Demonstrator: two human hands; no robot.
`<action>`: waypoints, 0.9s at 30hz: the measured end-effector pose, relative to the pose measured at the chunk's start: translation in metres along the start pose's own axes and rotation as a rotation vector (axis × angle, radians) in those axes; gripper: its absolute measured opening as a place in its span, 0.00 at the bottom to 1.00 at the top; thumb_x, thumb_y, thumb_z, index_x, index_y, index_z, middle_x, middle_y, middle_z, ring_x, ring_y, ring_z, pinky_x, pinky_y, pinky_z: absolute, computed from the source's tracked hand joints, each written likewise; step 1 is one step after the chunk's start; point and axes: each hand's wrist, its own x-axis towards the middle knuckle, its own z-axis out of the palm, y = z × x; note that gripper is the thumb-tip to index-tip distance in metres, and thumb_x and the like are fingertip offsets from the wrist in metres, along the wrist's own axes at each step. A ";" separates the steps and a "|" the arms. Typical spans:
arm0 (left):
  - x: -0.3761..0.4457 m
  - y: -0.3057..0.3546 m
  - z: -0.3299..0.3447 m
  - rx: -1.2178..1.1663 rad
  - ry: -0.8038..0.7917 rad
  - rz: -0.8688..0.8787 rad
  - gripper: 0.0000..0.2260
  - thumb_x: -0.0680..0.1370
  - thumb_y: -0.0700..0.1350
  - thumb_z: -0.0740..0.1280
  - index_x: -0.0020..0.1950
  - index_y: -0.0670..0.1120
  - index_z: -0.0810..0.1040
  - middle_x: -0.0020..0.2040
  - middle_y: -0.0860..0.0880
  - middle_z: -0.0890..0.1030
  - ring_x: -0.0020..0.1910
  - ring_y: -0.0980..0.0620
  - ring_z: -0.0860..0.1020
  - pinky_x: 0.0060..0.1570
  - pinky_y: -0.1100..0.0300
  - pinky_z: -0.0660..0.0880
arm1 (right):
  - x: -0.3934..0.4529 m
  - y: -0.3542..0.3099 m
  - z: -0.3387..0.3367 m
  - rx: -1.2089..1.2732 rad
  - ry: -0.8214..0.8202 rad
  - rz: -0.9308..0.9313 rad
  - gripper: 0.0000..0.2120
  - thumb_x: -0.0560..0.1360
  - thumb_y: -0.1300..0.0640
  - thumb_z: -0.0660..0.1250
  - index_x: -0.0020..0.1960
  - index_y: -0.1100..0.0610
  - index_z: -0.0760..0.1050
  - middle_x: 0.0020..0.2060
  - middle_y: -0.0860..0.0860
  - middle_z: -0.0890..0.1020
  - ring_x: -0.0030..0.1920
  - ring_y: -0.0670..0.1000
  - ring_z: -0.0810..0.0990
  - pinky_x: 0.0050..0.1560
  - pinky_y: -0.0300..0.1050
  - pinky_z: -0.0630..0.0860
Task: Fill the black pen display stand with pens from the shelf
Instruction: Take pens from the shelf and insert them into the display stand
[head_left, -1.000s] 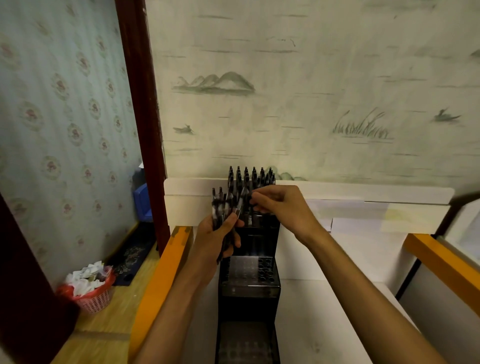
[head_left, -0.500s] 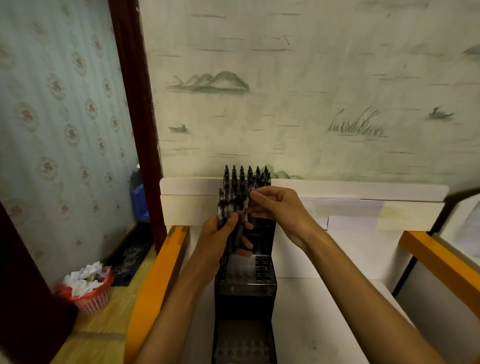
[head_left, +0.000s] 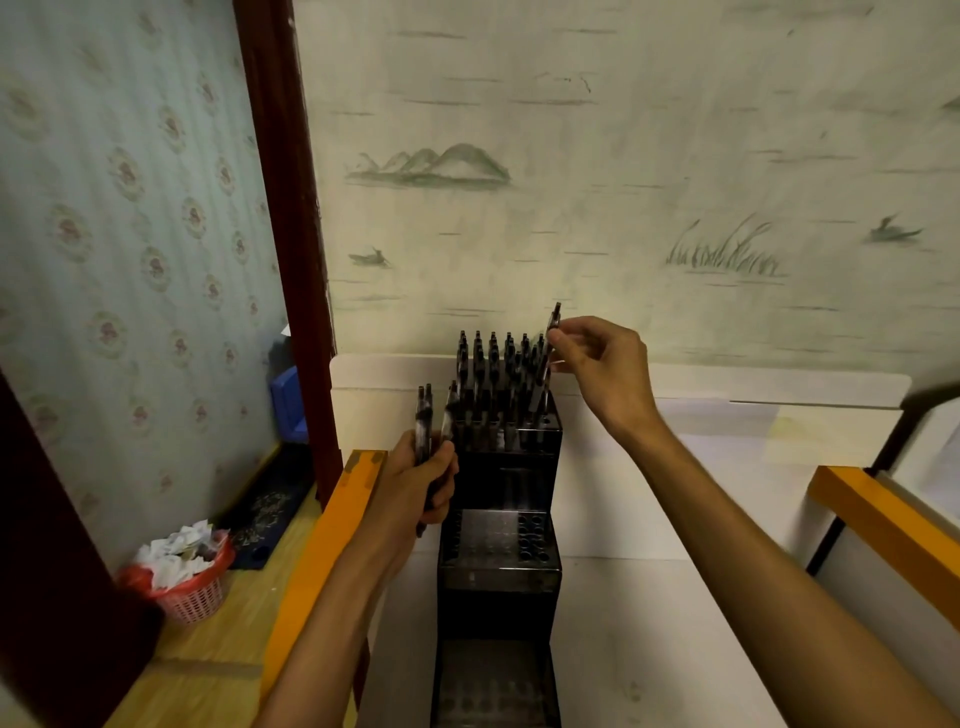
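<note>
The left hand (head_left: 423, 480) is raised with its forearm angled up from below, fingers curled around a bundle of pens (head_left: 428, 423). The right hand (head_left: 597, 358) reaches higher, forearm extended, thumb and fingertips pinching one pen (head_left: 551, 338).

A red basket (head_left: 193, 592) heaped with white paper scraps stands on the wood floor (head_left: 208, 670). Right of the basket lies a dark patterned mat (head_left: 265, 512); beyond the mat, farther from the basket, sits a blue bin (head_left: 287, 397). A dark red post (head_left: 283, 208) rises up and right of the basket. Floral wallpaper (head_left: 130, 208) covers the wall above the basket.
</note>
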 end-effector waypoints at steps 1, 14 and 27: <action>0.000 -0.001 0.000 -0.011 -0.003 0.003 0.02 0.83 0.38 0.61 0.52 0.41 0.72 0.35 0.49 0.76 0.24 0.55 0.67 0.20 0.64 0.60 | -0.001 0.002 0.002 -0.035 -0.003 -0.006 0.07 0.76 0.57 0.72 0.53 0.57 0.83 0.41 0.49 0.86 0.42 0.49 0.85 0.49 0.46 0.83; 0.006 -0.005 0.000 0.043 0.045 0.117 0.09 0.84 0.45 0.60 0.61 0.43 0.75 0.39 0.45 0.80 0.20 0.54 0.66 0.20 0.64 0.61 | -0.024 0.018 0.009 -0.282 -0.126 0.007 0.06 0.76 0.55 0.72 0.49 0.56 0.85 0.35 0.47 0.86 0.35 0.42 0.84 0.46 0.42 0.83; 0.001 -0.002 0.023 -0.030 0.020 0.117 0.11 0.75 0.52 0.68 0.53 0.48 0.83 0.42 0.46 0.83 0.24 0.54 0.71 0.20 0.64 0.62 | -0.039 0.002 0.000 0.046 -0.245 0.152 0.06 0.75 0.54 0.73 0.44 0.56 0.85 0.35 0.53 0.86 0.34 0.54 0.85 0.38 0.44 0.82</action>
